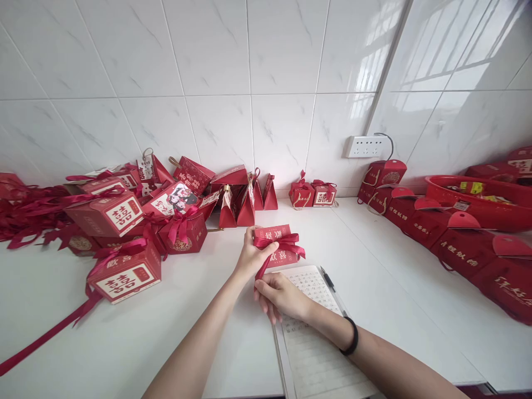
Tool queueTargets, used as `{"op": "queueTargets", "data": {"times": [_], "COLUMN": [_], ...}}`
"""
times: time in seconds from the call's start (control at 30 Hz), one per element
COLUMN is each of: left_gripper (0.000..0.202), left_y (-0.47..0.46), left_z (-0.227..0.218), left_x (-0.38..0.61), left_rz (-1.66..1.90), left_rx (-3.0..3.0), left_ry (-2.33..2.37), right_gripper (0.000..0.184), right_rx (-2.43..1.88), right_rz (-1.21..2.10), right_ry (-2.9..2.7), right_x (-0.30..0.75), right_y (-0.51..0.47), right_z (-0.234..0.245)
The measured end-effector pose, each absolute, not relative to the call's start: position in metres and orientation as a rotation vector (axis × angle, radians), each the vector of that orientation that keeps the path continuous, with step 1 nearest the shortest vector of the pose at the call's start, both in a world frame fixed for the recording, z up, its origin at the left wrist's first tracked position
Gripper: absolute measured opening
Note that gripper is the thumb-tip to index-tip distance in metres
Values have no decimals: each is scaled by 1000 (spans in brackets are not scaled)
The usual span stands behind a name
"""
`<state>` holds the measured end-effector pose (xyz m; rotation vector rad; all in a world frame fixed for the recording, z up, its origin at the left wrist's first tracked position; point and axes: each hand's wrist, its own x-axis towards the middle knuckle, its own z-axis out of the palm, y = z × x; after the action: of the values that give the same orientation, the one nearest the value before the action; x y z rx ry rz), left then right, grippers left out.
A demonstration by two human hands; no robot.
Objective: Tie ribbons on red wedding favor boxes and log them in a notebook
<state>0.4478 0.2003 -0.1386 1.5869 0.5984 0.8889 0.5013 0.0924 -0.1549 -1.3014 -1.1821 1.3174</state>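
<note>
A red gift box [284, 257] with pale Chinese characters is held near the top of the notebook. My left hand [252, 256] is closed around its left side, thumb lying over the top. A dark red ribbon [286, 243] crosses the box in a bow whose loops point right. One ribbon tail runs down from the bow to my right hand [281, 295], which pinches it between thumb and finger over the notebook's upper left. The other right fingers curl loosely below. Beneath my right hand lies an open notebook [328, 354] with handwritten lines.
A pen [327, 278] rests along the notebook's right edge. Tied red boxes [131, 271] and loose ribbons [41, 210] crowd the left. Two small boxes [302, 194] stand by the wall. Red boxes [453, 249] line the right side, before a red basin [507, 216]. A power strip [366, 147] is on the wall.
</note>
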Motion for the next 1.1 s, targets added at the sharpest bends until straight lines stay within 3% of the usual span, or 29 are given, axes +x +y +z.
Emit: {"op": "queueTargets", "data": {"times": [1.1], "left_gripper": [42], "left_y": [200], "left_z": [-138], "left_x": [446], "left_rz": [914], "left_rx": [1654], "left_ry": [547], "right_gripper": [26], "right_rx": [-1312], "right_rz": [1280], "right_ry": [-1293], "right_x": [502], "right_y": [90], "right_z": [-155]}}
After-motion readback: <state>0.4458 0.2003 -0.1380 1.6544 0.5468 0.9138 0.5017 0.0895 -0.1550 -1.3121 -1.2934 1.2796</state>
